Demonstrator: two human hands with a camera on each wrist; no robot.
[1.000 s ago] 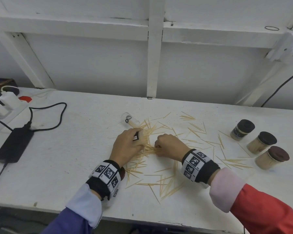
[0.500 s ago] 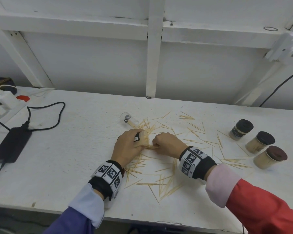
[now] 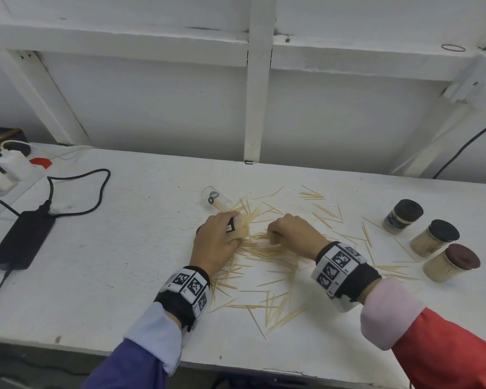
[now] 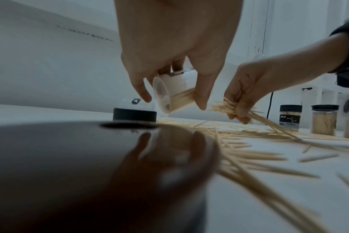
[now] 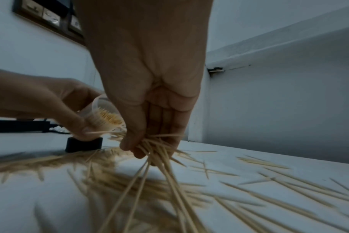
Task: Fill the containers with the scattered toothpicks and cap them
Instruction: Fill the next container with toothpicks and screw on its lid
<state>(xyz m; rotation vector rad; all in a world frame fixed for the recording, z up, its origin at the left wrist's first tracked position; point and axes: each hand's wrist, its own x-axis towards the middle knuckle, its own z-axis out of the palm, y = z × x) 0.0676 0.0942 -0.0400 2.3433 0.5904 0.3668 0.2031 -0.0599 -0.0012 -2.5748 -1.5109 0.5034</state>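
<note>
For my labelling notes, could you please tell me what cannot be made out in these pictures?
- Head view: the cap is mostly hidden behind the left hand.
- Head view: the right hand hides the toothpicks it grips.
- Left wrist view: a dark blur covers the lower left.
- Jar label: too small to read.

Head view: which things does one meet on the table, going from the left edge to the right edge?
White plugs → black power adapter → left hand gripping a clear toothpick container → right hand pinching wooden toothpicks → three filled dark-capped jars.
</note>
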